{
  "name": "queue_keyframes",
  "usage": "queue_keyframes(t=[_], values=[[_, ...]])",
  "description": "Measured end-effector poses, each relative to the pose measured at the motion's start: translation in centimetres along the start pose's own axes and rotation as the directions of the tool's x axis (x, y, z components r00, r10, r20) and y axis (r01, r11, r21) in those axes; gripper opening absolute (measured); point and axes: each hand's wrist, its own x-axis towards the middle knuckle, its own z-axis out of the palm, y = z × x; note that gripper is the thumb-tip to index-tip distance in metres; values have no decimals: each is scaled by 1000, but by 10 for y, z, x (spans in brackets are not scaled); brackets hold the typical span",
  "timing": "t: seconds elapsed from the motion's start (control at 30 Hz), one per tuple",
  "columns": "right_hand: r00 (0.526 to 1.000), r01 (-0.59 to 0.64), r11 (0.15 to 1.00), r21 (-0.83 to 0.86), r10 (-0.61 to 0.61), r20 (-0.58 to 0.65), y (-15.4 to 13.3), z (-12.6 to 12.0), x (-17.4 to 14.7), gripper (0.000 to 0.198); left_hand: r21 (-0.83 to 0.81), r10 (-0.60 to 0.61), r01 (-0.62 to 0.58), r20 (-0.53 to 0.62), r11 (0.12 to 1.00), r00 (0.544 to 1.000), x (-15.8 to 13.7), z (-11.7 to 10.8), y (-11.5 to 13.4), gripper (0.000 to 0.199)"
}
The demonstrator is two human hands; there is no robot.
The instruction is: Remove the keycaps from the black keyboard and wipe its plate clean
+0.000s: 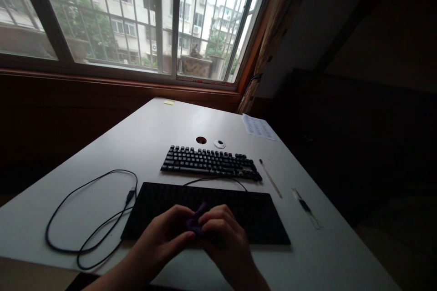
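A soft purple lump [194, 224], cloth or putty, I cannot tell which, is pinched between my two hands. My left hand [170, 229] is closed on its left side, thumb and index finger meeting it. From the right, my right hand [225, 232] has its bent fingers wrapped on the same lump. Both hands are over a flat black board [259, 218], which looks like a slim keyboard with its keys too dark to make out. Just behind it lies a black keyboard [208, 163] with raised keys.
On the white table [112, 145], a looped black USB cable [51, 223] lies at left. A thin stick with a dark tip [271, 179] and a slim clear tool with a dark middle [306, 208] lie right. Farther back are a cable hole [201, 140], white ring [219, 144] and printed paper [259, 127].
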Motion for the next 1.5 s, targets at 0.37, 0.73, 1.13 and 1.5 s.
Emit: queue_keyframes(t=[0.37, 0.73, 1.13, 1.5], values=[[982, -190, 977, 100, 189, 22, -1, 36, -12, 31, 312, 152, -153, 28, 938, 988, -21, -40, -10, 27], [980, 12, 985, -169, 22, 198, 21, 65, 66, 31, 743, 212, -197, 76, 639, 974, -34, -148, -44, 114], [790, 369, 815, -448, -21, 613, 13, 119, 99, 16, 711, 144, -192, 127, 677, 981, -26, -145, -44, 125], [765, 286, 821, -495, 115, 633, 9, 90, 96, 21, 724, 90, -152, 124, 673, 988, -26, -139, -35, 121]])
